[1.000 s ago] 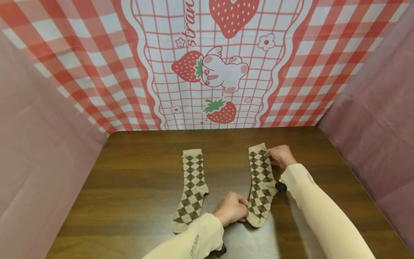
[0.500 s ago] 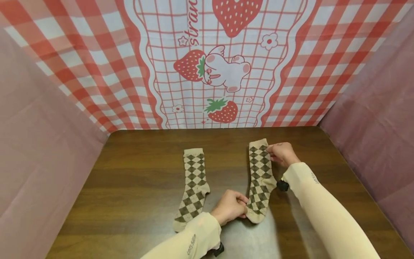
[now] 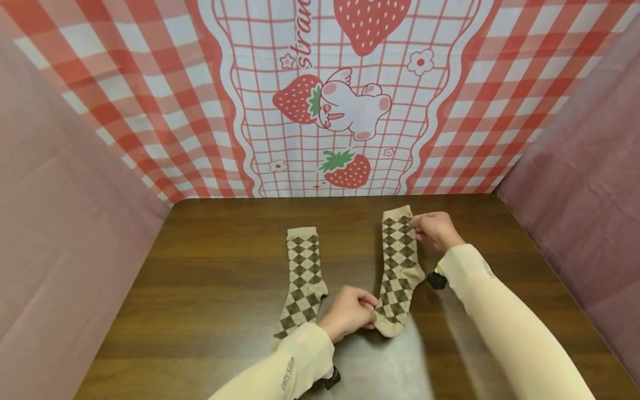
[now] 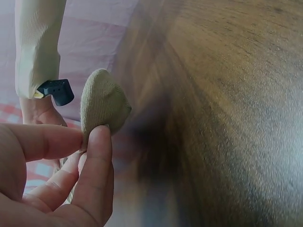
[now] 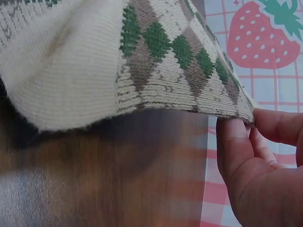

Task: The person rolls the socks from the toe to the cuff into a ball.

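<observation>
Two beige argyle socks show in the head view. One sock [image 3: 304,266] lies flat on the table, left of centre, its toe partly covered by the left sleeve. The other sock [image 3: 400,250], to the right, is stretched between both hands. My left hand [image 3: 347,313] pinches its toe end at the left edge; the left wrist view shows the plain toe [image 4: 103,101] between thumb and fingers. Up near the cuff, my right hand [image 3: 436,229] pinches the right edge. In the right wrist view the plain heel [image 5: 71,71] stands over the table with shadow beneath.
The brown wooden table [image 3: 210,278] has rounded far corners. Behind it hangs a red-and-white checked cloth [image 3: 200,128] printed with strawberries. Pink cloths [image 3: 65,222] enclose the left and right sides. Dark wrist devices sit at both cuffs.
Both hands have carried the held sock a little farther back and leftward, nearer the other sock. Both hands keep their pinch. The head view has shifted slightly.
</observation>
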### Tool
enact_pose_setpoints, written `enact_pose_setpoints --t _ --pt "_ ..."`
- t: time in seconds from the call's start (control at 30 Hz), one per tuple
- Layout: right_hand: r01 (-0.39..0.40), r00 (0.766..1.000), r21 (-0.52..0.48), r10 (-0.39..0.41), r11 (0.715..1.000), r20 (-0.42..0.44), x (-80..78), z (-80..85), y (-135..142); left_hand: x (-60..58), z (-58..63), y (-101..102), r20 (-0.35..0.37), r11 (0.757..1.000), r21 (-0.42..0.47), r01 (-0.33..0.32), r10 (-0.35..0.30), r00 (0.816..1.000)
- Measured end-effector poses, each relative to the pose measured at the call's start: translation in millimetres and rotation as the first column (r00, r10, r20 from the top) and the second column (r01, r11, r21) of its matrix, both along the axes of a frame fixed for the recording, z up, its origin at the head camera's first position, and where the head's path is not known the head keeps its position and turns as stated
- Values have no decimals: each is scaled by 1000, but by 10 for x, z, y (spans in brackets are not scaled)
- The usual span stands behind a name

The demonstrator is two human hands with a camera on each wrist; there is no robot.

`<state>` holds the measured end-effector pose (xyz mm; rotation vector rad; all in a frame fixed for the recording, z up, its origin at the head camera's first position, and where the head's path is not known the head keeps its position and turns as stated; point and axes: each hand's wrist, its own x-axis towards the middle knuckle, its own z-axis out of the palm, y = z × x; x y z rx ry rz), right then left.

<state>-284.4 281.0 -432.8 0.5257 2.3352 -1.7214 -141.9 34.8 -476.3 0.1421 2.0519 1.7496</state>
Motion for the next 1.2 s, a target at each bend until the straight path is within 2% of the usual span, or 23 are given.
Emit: enact_pose_setpoints --t 0.2,0.4,0.83,1.03,1.2 --pt "-12 1000 4 12 1000 8 -19 37 -74 14 48 -90 -11 1000 -19 -12 11 1000" --pt "-45 999 -15 45 999 0 -82 55 -177 4 68 -208 -2 1000 4 -20 20 1000" --pt "-62 998 -55 60 997 -34 -87 9 -323 23 49 -380 8 999 33 -18 18 1000" --pt "-77 997 -75 74 994 -37 -130 -8 -447 21 50 -481 11 998 33 -49 49 999" --pt "-113 993 -43 112 993 -31 -145 -2 -566 30 50 -598 9 995 51 -81 81 997"
